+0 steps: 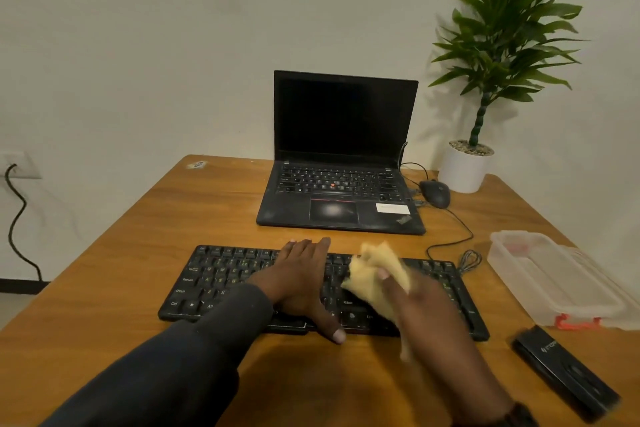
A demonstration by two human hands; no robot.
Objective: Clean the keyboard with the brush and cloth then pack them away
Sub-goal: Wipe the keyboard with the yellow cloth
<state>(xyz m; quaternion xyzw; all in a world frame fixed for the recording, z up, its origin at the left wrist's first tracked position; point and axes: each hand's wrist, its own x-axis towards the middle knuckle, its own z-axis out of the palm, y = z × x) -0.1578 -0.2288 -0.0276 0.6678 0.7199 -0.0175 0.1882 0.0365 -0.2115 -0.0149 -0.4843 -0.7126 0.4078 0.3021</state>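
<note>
From the head camera, a black keyboard (322, 291) lies across the near middle of a wooden desk (138, 253). The left hand (304, 281) lies flat on the middle of the keys, fingers straight and pointing away, thumb reaching over the near edge; it holds nothing. Just to its right, the right hand (415, 302) grips a crumpled yellow cloth (377, 274), bunched in its curled fingers over the right half of the keyboard. This hand and the cloth are blurred, so I cannot tell whether the cloth touches the keys.

Beyond the keyboard an open laptop (341, 156) stands with a dark screen, a black mouse (435, 193) beside it and a potted plant (485, 87) at the far right corner. A clear plastic box (554, 277) sits on the right of the desk, with a flat black case (564, 371) nearer.
</note>
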